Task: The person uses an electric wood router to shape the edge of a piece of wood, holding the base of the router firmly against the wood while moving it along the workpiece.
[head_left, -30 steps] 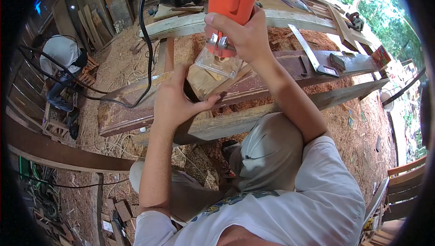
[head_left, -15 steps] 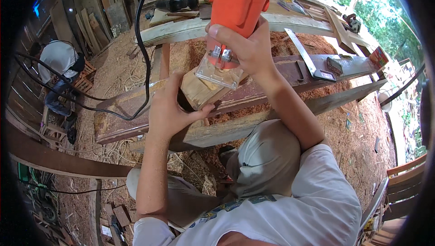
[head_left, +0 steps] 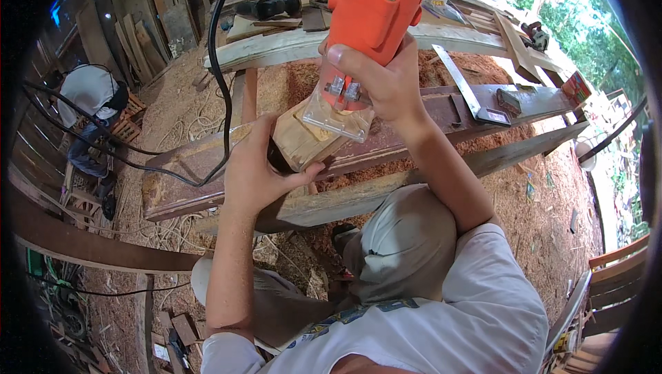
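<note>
My right hand (head_left: 389, 84) is wrapped round the lower body of an orange trim router (head_left: 372, 12), thumb across its front. The router's clear square base (head_left: 336, 124) rests at a tilt over the top of a pale wooden block (head_left: 307, 143); the bit itself I cannot make out. My left hand (head_left: 255, 170) clasps the near left end of that block, thumb along its near side and fingers on the far side. Beneath the block lies a reddish-brown plank (head_left: 186, 174), partly hidden by my hands.
A black cord (head_left: 224, 105) loops down left of the router. On the plank's right part lie a try square (head_left: 462, 88) and a small dark block (head_left: 509, 102). Farther back are a pale beam (head_left: 276, 48) and a black power tool (head_left: 272, 6). A person (head_left: 89, 102) bends over at far left. Shavings cover the floor.
The router and my right hand have shifted slightly right and nearer to me across the block. My left hand keeps its hold on the block almost unchanged.
</note>
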A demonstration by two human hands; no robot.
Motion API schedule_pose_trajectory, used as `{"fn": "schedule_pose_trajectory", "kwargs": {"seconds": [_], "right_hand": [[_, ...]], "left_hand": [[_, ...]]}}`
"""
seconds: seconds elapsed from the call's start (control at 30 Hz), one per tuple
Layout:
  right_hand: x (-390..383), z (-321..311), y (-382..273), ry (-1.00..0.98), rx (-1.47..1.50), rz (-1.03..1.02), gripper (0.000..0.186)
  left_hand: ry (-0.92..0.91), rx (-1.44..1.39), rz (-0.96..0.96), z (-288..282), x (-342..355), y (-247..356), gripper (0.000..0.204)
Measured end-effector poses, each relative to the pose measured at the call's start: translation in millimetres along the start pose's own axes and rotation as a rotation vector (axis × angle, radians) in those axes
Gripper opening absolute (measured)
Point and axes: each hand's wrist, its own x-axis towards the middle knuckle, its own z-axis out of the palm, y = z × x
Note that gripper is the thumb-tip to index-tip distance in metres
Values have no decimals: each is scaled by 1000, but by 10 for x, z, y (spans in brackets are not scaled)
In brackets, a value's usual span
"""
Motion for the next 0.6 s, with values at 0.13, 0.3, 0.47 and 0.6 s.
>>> {"fn": "schedule_pose_trajectory", "kwargs": {"seconds": [0.13,0.3,0.47,0.6], "right_hand": [[-27,-22,-19,4,-1,25,34],[-37,-43,-16,1,-16,5,33],[-36,-30,-50,10,57,7,39],[-56,-62,-66,8,76,22,47]], "left_hand": [[1,-6,-6,5,-3,10,92],[-8,-21,-16,10,-7,-16,92],[-8,3,-7,7,-15,-2,93],[-6,20,-30,13,-23,-18,95]]}}
